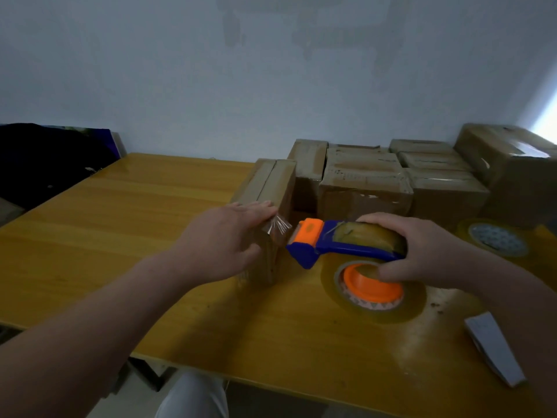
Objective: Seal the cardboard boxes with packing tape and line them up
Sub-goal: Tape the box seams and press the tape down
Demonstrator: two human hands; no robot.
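Observation:
A narrow cardboard box (272, 184) stands on the yellow wooden table (135, 212) in the middle. My left hand (229, 239) lies on its near end with straight fingers, pressing down a crinkled strip of clear tape (278, 229). My right hand (422, 248) grips a blue and orange tape dispenser (319, 242) loaded with a roll, its orange blade end just right of the box's near corner. Several taped cardboard boxes (364, 182) sit in a cluster behind.
A roll of clear tape with an orange core (373, 288) lies flat under my right hand. Another tape roll (494, 238) lies at the right. A grey folded piece (494, 348) rests near the table's front right edge. Dark cloth (45, 158) lies far left.

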